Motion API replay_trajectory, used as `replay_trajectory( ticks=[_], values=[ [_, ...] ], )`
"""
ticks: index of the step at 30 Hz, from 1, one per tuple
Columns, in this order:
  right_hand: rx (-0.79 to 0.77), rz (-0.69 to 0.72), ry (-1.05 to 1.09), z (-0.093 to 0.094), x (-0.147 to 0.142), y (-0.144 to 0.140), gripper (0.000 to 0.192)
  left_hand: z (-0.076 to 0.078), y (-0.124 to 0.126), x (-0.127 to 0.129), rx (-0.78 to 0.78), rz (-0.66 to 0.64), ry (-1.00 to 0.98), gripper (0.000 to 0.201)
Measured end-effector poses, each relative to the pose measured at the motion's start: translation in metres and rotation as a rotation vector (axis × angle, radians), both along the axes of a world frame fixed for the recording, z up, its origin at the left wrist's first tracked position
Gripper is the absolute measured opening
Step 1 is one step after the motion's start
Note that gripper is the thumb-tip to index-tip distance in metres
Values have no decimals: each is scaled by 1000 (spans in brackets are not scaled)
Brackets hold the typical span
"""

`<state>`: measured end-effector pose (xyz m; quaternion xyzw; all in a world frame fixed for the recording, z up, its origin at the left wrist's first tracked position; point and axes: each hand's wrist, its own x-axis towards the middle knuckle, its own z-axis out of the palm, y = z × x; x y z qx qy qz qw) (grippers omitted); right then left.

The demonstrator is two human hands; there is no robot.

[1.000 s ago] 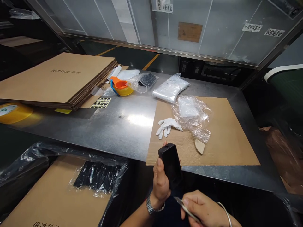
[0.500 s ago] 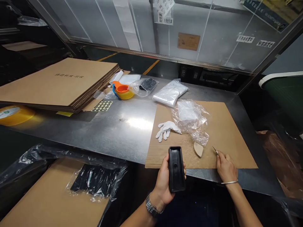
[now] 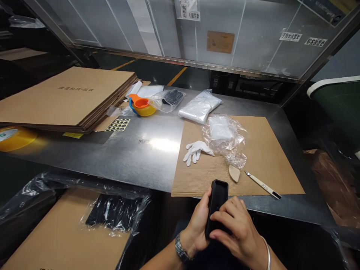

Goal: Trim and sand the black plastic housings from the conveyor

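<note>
I've put the knife [image 3: 263,184] down: left hand [image 3: 197,224] holds the case [image 3: 219,195], freed right hand [image 3: 239,227] curls over it, grip unclear.

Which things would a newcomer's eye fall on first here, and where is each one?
Probably the black case held in the left grip, low, just right of centre, with the right grip over it. Next, the big cardboard stack on the left of the metal table and the orange ring just right of it. A white glove also stands out on the cardboard sheet.
</note>
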<state>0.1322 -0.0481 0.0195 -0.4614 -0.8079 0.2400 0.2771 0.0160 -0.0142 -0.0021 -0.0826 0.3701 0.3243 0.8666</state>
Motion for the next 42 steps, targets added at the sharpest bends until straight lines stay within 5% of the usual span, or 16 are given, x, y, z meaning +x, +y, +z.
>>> replay_trajectory(
  ticks=[7,11,16,21,27,33,38,42],
  values=[
    [-42,7,-95,-3,14,12,37,2,-11,2,29,-82,78,36],
    [31,-72,-128,-1,29,28,40,0,-18,4,12,-256,151,54],
    [41,-8,-36,-1,39,43,19,-3,-24,2,53,-319,86,64],
    [-22,-29,12,-1,38,48,22,0,-24,2,45,-342,120,64],
    [-183,-264,114,-7,37,33,20,-3,-14,-1,47,-213,167,59],
    [-455,-178,50,-19,19,-12,61,-3,-6,-4,153,43,282,52],
    [-634,-227,180,-21,7,-14,48,-4,-10,-3,173,100,350,47],
    [-603,-328,225,-21,11,3,34,-7,-16,0,212,70,361,42]
  ],
)
